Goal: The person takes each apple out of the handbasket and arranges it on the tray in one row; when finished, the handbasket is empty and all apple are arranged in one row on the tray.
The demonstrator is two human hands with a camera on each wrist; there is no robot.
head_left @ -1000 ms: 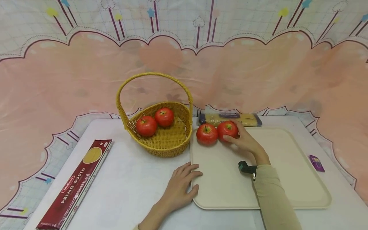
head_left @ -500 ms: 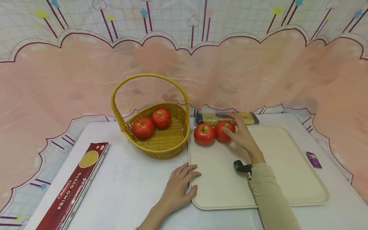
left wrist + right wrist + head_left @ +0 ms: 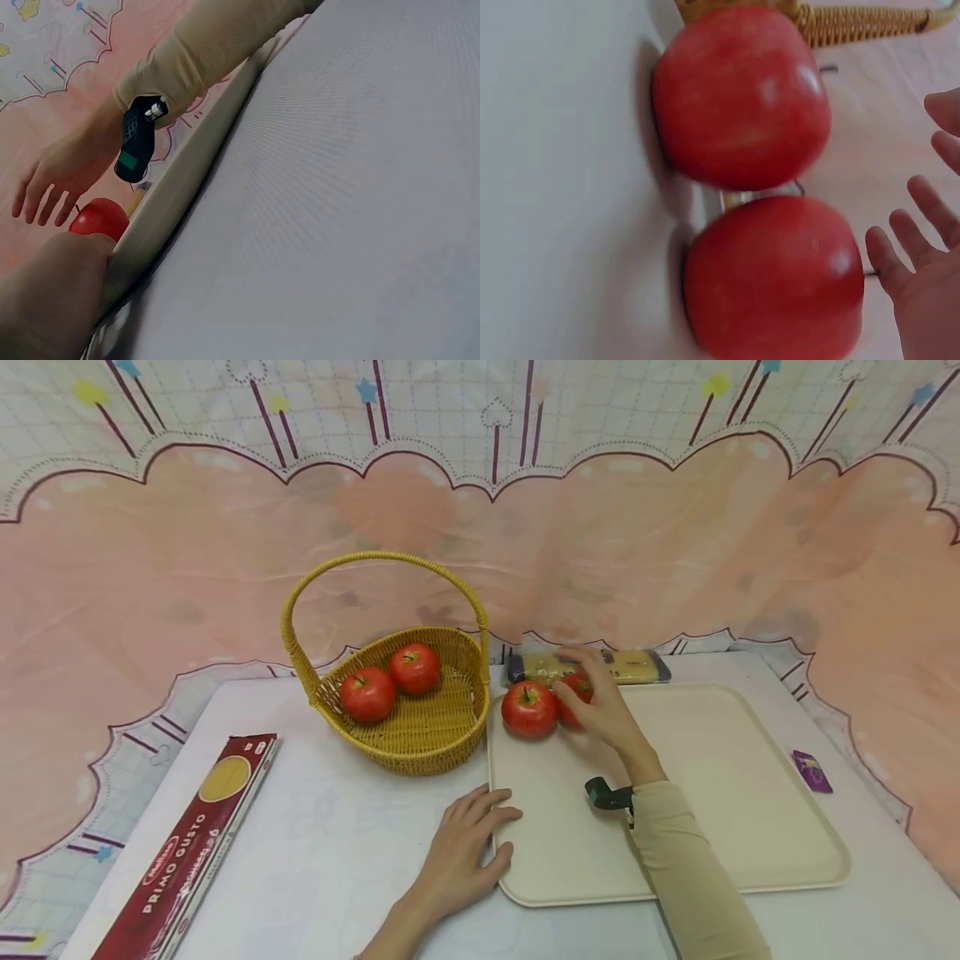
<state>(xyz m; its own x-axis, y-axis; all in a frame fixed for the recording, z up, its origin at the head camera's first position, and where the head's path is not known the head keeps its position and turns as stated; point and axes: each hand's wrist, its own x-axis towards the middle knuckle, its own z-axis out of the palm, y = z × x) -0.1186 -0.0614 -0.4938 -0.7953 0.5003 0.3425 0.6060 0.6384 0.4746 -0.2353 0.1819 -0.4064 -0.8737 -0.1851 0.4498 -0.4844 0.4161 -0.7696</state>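
Note:
Two red apples lie side by side at the far left corner of the cream tray [image 3: 712,827]: the left apple [image 3: 529,710] and the right apple [image 3: 772,277]. My right hand [image 3: 606,714] hovers over the right apple and partly covers it in the head view. Its fingers are spread and hold nothing; the right wrist view shows them apart from both apples. My left hand [image 3: 459,856] rests with relaxed fingers at the tray's left rim. The left wrist view shows part of that hand [image 3: 52,292] with one apple [image 3: 100,217] beyond it.
A yellow wicker basket [image 3: 420,758] with a tall handle holds two more red apples [image 3: 367,694], left of the tray. Behind the tray lies a yellow pasta pack [image 3: 633,667]. A red spaghetti pack [image 3: 180,852] lies far left, a small purple packet [image 3: 812,772] right.
My right hand has let go of the right apple, lifted off it and moved left above the apples. The left hand stays at the tray's rim. The head view has shifted slightly.

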